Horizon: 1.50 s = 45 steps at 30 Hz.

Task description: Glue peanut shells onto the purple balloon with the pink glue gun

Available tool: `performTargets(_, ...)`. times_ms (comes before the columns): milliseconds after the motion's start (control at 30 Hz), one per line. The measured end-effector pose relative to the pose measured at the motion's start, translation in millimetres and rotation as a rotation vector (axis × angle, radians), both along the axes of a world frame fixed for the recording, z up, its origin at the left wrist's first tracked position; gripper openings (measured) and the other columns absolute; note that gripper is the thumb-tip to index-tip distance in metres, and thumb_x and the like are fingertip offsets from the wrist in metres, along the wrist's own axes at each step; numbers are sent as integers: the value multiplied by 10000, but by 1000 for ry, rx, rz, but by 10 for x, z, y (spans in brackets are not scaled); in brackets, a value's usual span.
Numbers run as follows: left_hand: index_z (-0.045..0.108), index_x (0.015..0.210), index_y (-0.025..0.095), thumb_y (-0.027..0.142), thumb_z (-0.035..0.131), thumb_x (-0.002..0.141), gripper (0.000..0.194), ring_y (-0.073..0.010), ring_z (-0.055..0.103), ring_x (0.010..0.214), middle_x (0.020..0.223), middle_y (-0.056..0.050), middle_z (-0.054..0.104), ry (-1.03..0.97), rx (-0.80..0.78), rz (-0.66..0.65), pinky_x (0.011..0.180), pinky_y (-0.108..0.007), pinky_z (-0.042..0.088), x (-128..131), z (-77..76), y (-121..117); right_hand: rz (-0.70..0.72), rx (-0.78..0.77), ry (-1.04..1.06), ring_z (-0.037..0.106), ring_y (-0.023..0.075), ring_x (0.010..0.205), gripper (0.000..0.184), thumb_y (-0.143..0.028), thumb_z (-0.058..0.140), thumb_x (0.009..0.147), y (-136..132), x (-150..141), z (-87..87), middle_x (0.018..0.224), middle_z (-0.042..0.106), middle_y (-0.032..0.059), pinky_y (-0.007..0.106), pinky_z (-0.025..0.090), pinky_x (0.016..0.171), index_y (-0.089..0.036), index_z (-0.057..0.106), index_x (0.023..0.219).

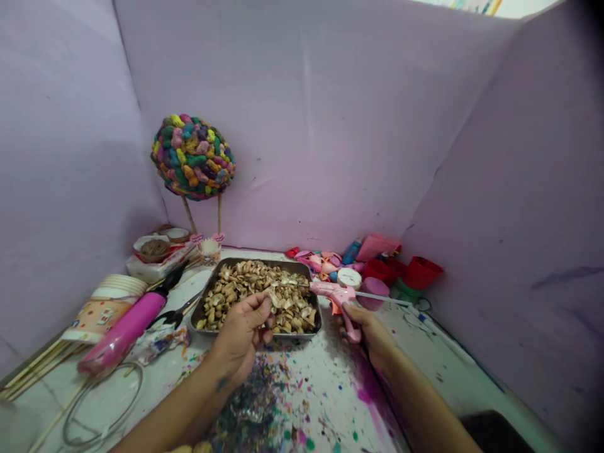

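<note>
Left hand point(245, 327), lower center: fingers pinching a peanut shell point(274, 299). Right hand point(365, 330), lower right of center: fingers wrapped around pink glue gun point(334, 293).

This looks like a small craft workshop: a corner work booth with pale purple sheeting on three sides of a white table point(302, 384). The near edge of the table is spattered with green, pink and purple paint. Toward the back left corner, a ball of brightly painted shells point(192, 157) stands on sticks in a paper cup point(209, 250). A metal tray point(257, 335) of split peanut shells point(255, 283) sits in the middle, with a pink glue gun point(333, 291) beside it. Scissors point(170, 318) and stacked paper cups point(106, 308) lie toward the left edge, balloons point(325, 261) and red cups point(421, 272) along the back right.
</note>
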<state>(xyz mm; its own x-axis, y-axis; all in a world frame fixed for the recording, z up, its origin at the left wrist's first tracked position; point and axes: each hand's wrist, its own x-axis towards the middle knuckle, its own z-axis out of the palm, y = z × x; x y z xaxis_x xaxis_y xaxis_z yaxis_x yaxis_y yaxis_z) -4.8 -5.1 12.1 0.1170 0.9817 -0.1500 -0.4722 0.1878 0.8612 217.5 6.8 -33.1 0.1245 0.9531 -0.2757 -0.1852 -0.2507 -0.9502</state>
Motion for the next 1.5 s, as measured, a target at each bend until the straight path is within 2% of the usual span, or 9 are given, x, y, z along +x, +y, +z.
performTargets(167, 528, 670, 148, 312, 732, 527, 298, -69, 395, 487, 533, 49, 439, 5, -2, 14, 361, -148, 296, -7, 15, 20, -36, 40, -367, 436, 122, 428, 214, -230, 628, 613, 34, 50, 153, 367, 421, -38, 219, 294, 426, -167, 519, 440)
performTargets(267, 526, 665, 148, 306, 737, 516, 303, -65, 397, 475, 531, 54, 440, -5, -4, 21, 358, -147, 296, -5, 35, 19, -49, 110, -487, 501, 154, 596, 51, -217, 653, 601, -165, -66, 375, 559, 558, -8, 225, 327, 519, -187, 621, 627)
performTargets(333, 521, 655, 147, 295, 731, 526, 288, -63, 400, 469, 530, 56, 435, -20, 5, 20, 358, -147, 295, 3, 53, 7, 130, 175, -541, 521, 167, 656, 143, -321, 625, 663, -359, -267, 498, 690, 615, 22, 252, 366, 596, -195, 650, 726)
performTargets(400, 518, 648, 145, 277, 717, 550, 258, -59, 401, 460, 525, 59, 429, -32, 18, 22, 361, -148, 294, 13, 71, -10, 433, 145, -366, 526, 163, 671, 268, -426, 622, 668, -551, -524, 562, 687, 603, 24, 267, 385, 647, -173, 653, 752)
performTargets(467, 515, 647, 146, 255, 704, 562, 235, -55, 395, 448, 517, 62, 423, -41, 20, 33, 362, -148, 287, 21, 87, -24, 615, 48, -121, 522, 148, 692, 340, -478, 626, 660, -708, -776, 568, 717, 594, 17, 262, 384, 678, -165, 650, 793)
performTargets(700, 496, 634, 148, 237, 696, 561, 230, -48, 396, 427, 519, 66, 410, -78, 1, 71, 358, -151, 258, -10, 159, -35, 915, -115, 182, 420, 90, 599, 448, -555, 679, 563, -899, -1325, 564, 612, 475, -31, 214, 312, 619, -126, 655, 691)
performTargets(933, 487, 650, 145, 227, 689, 577, 229, -45, 397, 435, 540, 67, 404, -115, 6, 124, 361, -150, 259, -75, 242, -15, 1006, -130, 54, 468, 121, 671, 461, -565, 671, 574, -926, -1464, 732, 687, 534, -14, 264, 343, 721, -153, 677, 781)
performTargets(1167, 479, 651, 146, 201, 673, 599, 209, -47, 393, 432, 533, 67, 388, -127, 3, 145, 355, -147, 253, -116, 297, 5, 992, -121, 97, 534, 168, 788, 439, -455, 736, 544, -977, -1434, 840, 796, 603, 6, 295, 370, 783, -200, 671, 896)
performTargets(1500, 484, 679, 149, 118, 566, 680, 88, -51, 425, 460, 594, 45, 438, -177, 107, 192, 367, -139, 295, -399, 557, 50, 877, -43, -25, 548, 233, 949, 536, -412, 768, 508, -1043, -1141, 725, 974, 619, 27, 349, 383, 833, -238, 611, 990)
